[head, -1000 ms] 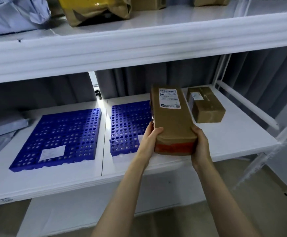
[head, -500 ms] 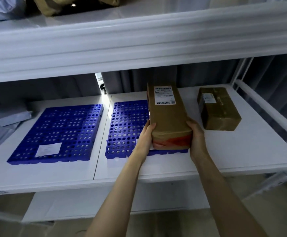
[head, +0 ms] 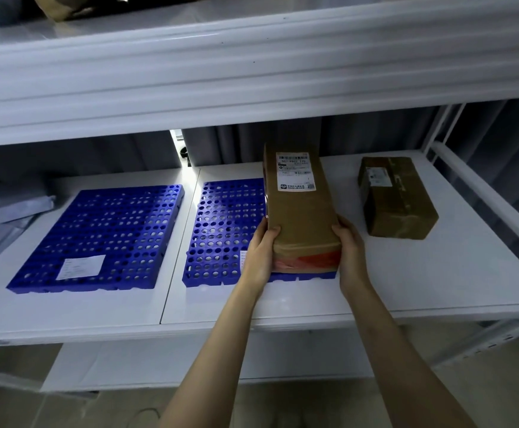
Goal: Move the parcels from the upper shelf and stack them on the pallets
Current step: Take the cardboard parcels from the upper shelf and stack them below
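A long brown parcel (head: 301, 208) with a white label and red tape at its near end lies over the right side of the right blue pallet (head: 227, 230). My left hand (head: 259, 251) grips its near left corner and my right hand (head: 349, 251) grips its near right corner. Whether the parcel rests on the pallet or hovers just above it is not clear. A second blue pallet (head: 104, 239) lies to the left on the same white lower shelf (head: 406, 279). On the upper shelf (head: 221, 17), a brown parcel (head: 57, 7) shows at the top edge.
A shorter brown taped box (head: 397, 199) sits on the lower shelf to the right of the pallets. Grey plastic mailers (head: 8, 217) lie at the shelf's left end. The thick white front beam (head: 252, 72) of the upper shelf overhangs the lower shelf. A white rack post (head: 440, 128) stands at right.
The parcel in both hands has moved forward and down, from in front of the shelf edge to over the right pallet. The view has shifted closer.
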A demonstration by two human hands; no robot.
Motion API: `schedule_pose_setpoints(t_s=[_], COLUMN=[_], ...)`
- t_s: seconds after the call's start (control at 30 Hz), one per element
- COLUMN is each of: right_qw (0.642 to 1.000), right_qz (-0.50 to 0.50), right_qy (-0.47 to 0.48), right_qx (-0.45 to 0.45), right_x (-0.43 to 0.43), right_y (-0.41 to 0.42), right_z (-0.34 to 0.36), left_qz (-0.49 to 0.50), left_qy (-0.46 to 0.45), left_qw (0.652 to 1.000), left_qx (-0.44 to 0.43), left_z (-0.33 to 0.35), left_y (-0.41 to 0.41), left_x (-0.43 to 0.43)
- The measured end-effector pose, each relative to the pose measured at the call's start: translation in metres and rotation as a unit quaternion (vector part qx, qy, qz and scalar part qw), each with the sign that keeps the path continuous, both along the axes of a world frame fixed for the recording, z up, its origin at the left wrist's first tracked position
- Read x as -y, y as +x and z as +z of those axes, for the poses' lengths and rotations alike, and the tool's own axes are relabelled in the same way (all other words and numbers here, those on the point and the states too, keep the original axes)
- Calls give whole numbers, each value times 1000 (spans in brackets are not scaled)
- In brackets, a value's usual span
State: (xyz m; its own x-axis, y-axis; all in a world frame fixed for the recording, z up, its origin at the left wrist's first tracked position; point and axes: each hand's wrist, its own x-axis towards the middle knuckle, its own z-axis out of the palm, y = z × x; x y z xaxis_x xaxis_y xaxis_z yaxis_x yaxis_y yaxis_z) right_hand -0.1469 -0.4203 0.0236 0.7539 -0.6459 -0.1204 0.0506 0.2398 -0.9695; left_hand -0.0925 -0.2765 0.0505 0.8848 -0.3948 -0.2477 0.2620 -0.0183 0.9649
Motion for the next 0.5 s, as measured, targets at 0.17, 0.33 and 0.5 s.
schedule_pose_setpoints(t_s=[0.17,0.33,0.5], right_qw=[1000,1000,999], right_qz=[5,11,-8], right_qy=[-12,-16,-49], right_qx=[-3,-8,-7], right_x=[0,-1,-2], right_y=[1,-2,-7], right_z=[0,1,-4], left_qz=[12,36,72], left_qy=[18,90,150], left_qw=[999,989,964], left_qx=[34,115,208], left_z=[2,8,4], left_y=[-3,-11,-14], left_x=[3,6,6])
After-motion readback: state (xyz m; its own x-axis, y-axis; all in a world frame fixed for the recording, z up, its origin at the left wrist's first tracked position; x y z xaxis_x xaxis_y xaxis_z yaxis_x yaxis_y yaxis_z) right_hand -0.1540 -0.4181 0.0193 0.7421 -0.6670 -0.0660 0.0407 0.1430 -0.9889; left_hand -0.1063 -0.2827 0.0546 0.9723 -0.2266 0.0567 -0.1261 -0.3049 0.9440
